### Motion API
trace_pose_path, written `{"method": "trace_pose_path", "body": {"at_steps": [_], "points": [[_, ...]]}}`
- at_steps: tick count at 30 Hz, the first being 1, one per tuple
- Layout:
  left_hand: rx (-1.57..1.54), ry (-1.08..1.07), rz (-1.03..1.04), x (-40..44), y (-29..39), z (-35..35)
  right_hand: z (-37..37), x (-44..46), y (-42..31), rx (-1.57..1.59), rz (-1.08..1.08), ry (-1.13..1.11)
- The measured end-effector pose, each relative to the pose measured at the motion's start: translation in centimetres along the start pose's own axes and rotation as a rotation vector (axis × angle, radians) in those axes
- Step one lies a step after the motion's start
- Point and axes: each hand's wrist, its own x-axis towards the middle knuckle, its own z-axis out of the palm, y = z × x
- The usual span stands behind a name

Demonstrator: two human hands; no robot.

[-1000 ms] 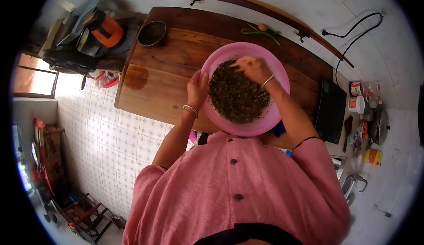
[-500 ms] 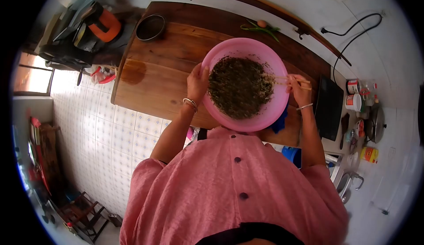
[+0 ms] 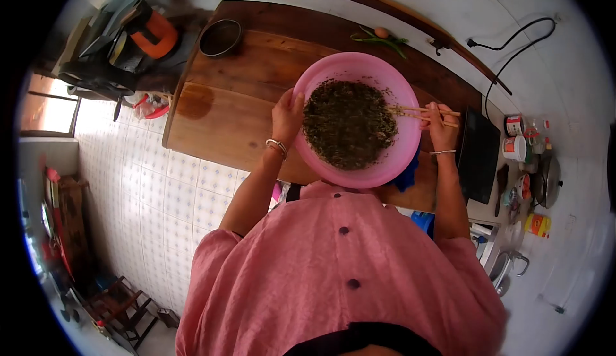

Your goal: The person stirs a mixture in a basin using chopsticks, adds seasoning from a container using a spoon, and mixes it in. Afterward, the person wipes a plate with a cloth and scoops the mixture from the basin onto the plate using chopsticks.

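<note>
A large pink basin (image 3: pixel 407 144) stands on the wooden table near my body, holding a dark green, finely chopped mixture (image 3: pixel 346 121). My left hand (image 3: pixel 287 117) is closed on the basin's left rim, thumb on the inner side. In my right hand (image 3: pixel 440 128) I grip a pair of wooden chopsticks (image 3: pixel 417 113) over the right rim. Their tips reach the right edge of the chopped mixture. Small bits of it cling to the basin's inner wall.
On the wooden table (image 3: pixel 237 102) lie a dark round pan (image 3: pixel 220 37), green peppers (image 3: pixel 383 43) and an egg (image 3: pixel 381 32). A black board (image 3: pixel 479 157) is to the right, beside jars (image 3: pixel 514 147) and a sink tap (image 3: pixel 518 263). An orange-and-black kettle (image 3: pixel 153 32) stands at the far left.
My right hand has moved slightly right, drawing the chopsticks outward so more of their length shows. The left hand keeps its hold on the rim.
</note>
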Motion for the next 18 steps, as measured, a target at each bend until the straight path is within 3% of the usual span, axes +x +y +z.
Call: {"method": "trace_pose_path", "body": {"at_steps": [4,9,12,18], "points": [[-0.066,-0.011,-0.012,0.0,-0.6,0.3,-0.6,0.1,3.1,-0.201,0.009,-0.006],[-0.013,-0.017,-0.004,-0.2,0.8,-0.3,-0.5,-1.3,0.0,0.066,0.081,-0.014],[0.014,0.018,0.045,-0.1,0.3,0.0,-1.2,-1.6,3.1,-0.053,0.115,-0.146],[0.006,-0.014,0.012,-0.1,0.6,-0.2,-1.2,-2.4,1.0,-0.051,0.085,-0.106]]}}
